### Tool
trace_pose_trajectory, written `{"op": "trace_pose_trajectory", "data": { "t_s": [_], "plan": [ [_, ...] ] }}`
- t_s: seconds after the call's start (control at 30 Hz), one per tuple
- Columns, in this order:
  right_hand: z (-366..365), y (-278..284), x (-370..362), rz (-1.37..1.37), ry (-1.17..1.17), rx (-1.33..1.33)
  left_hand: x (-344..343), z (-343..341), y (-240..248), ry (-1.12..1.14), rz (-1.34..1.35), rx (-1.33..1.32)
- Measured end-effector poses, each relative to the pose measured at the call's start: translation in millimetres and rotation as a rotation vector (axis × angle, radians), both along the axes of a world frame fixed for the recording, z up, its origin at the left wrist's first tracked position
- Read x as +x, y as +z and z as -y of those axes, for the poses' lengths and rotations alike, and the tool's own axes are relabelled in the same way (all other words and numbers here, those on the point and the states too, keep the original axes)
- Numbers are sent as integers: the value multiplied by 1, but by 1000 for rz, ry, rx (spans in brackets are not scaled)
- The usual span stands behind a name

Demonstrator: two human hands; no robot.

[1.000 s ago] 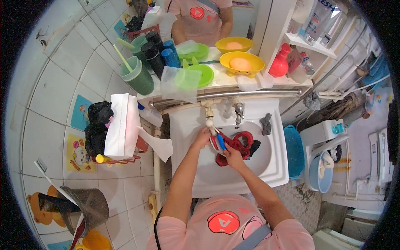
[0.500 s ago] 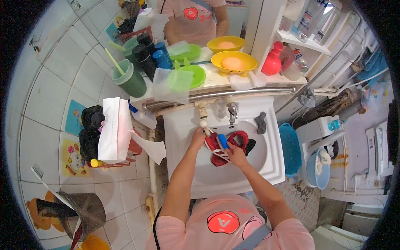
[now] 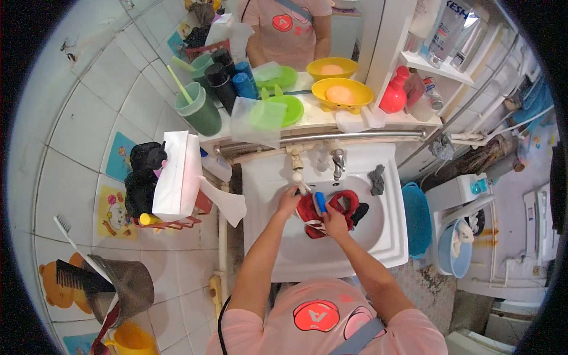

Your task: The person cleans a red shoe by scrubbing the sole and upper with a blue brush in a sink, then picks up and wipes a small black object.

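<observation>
A red shoe with white stripes lies in the white sink basin. My left hand is closed on its far left end, beneath the white tap. In my right hand is a blue brush, pressed against the upper of the shoe. Right beside it shows a red rounded shoe opening; whether this belongs to the same shoe or a second one I cannot tell. Something black sits against it, partly hidden.
A metal faucet rises behind the basin, and a grey cloth lies on the right rim. Yellow soap dish, green cup and bottles line the shelf. A tissue pack hangs left; a blue tub stands right.
The view has shifted slightly, so the whole room sits lower and further right. My right hand and the brush have moved a little along the shoe; both hands keep their hold.
</observation>
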State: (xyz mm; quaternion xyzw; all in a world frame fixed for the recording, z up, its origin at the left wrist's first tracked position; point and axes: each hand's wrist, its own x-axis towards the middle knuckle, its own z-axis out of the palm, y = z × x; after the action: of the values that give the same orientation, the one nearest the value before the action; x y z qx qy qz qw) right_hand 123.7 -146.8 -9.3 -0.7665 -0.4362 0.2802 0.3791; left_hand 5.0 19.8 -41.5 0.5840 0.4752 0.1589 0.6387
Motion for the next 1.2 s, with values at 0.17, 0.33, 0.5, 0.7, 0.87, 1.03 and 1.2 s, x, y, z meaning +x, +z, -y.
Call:
{"op": "trace_pose_trajectory", "data": {
  "t_s": [0.17,0.33,0.5,0.7,0.87,1.03,1.2],
  "plan": [
    [13,-1,4,98,56,21,8,13,25,-63,-180,283],
    [10,9,1,94,67,68,9,14,20,3,-146,225],
    [0,6,2,21,-129,-147,6,12,36,-50,-147,79],
    [-14,3,15,58,-112,-126,6,12,39,-179,-286,18],
    [-14,39,-1,-91,21,-37,-1,12,12,-113,-143,234],
    [-15,32,10,115,16,7,9,17,26,-79,-197,280],
    [-7,21,22,152,-15,-70,15,16,29,-147,-262,194]
  ]
}}
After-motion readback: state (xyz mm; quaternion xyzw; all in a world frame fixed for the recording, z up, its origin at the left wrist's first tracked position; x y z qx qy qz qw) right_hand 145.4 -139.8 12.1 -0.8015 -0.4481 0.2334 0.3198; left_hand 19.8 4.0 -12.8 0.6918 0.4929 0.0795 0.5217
